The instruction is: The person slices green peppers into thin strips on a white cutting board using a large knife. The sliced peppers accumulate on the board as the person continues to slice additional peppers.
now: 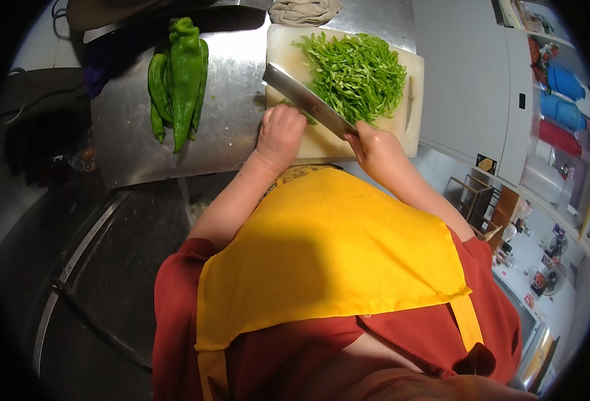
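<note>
My right hand [375, 145] grips the handle of a broad-bladed kitchen knife [310, 100], its blade slanting up to the left over a white cutting board [345, 145]. Beside the blade, my left hand [283, 131] rests with curled fingers at the board's left edge, by a bit of green pepper [311, 119] that the blade partly hides. A large heap of shredded green pepper [357, 75] covers the board's upper right part. Several whole long green peppers [185, 85] lie on the steel table to the left.
The stainless steel table [225, 125] carries the board. A folded beige cloth [305, 11] lies beyond the board. To the right stands a grey cabinet [465, 90], with shelves holding blue and red items past it. A dark rounded surface [124, 280] is at lower left.
</note>
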A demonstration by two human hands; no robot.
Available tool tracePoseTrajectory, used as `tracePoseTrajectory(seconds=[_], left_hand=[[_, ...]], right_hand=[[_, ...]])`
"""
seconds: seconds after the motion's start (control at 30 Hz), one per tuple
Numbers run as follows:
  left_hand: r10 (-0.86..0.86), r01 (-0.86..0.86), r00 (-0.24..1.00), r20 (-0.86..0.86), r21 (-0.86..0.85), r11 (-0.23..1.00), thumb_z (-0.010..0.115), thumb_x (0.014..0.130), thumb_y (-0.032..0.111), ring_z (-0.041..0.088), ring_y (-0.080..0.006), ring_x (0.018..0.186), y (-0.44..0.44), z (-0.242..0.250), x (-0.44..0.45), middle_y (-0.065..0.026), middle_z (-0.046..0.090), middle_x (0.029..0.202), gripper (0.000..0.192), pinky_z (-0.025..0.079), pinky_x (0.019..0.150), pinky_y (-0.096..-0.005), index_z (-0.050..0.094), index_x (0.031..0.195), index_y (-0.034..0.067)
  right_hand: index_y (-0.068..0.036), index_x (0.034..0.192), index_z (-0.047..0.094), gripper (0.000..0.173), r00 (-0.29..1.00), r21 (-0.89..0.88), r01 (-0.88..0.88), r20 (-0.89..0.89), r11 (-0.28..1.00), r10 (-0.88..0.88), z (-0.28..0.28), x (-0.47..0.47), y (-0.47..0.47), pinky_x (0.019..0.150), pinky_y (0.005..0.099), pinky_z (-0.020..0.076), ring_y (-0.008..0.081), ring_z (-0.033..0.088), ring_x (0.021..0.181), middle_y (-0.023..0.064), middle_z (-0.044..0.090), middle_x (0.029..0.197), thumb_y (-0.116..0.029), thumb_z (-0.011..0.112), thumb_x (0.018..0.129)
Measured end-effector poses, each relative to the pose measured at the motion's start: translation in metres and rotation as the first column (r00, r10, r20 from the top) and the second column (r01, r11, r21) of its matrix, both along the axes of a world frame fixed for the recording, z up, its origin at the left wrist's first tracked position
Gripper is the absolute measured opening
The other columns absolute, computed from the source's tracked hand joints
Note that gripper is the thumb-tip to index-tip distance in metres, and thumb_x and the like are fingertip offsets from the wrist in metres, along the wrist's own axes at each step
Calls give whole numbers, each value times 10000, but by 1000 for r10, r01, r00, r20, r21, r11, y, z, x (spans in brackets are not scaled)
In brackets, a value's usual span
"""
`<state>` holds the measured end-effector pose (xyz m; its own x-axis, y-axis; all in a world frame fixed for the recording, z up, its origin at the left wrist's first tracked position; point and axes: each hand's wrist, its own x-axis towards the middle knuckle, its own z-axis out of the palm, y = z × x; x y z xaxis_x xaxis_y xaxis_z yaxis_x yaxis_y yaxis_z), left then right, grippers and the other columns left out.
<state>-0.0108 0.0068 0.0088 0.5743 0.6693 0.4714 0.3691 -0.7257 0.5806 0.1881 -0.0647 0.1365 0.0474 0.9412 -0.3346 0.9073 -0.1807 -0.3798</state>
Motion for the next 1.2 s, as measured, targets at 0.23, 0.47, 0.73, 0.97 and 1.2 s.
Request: tracePoseTrajectory(seconds=[0.23,0.47,0.73,0.97,1.2], left_hand=[[24,-24,1000,19,-8,1000,736,786,61,577,-335,1103,-1,2,0,-131,612,1112,277,442,939,-432,646,1044,10],[104,-88,969,-222,81,993,662,776,86,562,-333,1185,-10,25,-20,-157,595,1217,269,455,975,-445,703,1039,49],[-330,349,922,-202,68,934,668,787,44,570,-349,1228,9,36,-4,-152,607,1343,306,473,992,-472,707,1090,42],[-236,244,951,-200,13,970,622,780,-1,578,-352,1213,-1,34,-5,-166,614,1301,368,496,1005,-436,660,1145,-30],[-221,227,947,-235,-2,974,609,786,3,576,-351,1198,0,22,17,-177,603,1262,365,498,992,-421,633,1146,-54]], right_hand=[[-9,890,565,219,994,137,20,-111,990,-5,-30,-18,9,550,527,472,472,608,623,258,613,673,-190,629,996],[-11,877,576,229,992,132,87,-98,987,-74,-31,18,-1,564,511,474,446,617,640,236,598,644,-197,650,989],[-13,883,567,222,998,83,38,-57,996,-34,-13,35,-19,597,524,524,447,649,655,248,650,696,-199,621,991],[-11,883,571,209,996,95,11,-85,995,-2,-8,30,-35,595,517,526,440,654,647,230,654,688,-185,619,988],[-3,879,566,212,993,121,109,-66,987,-102,-20,30,-31,590,518,527,438,655,644,231,653,684,-177,613,990]])
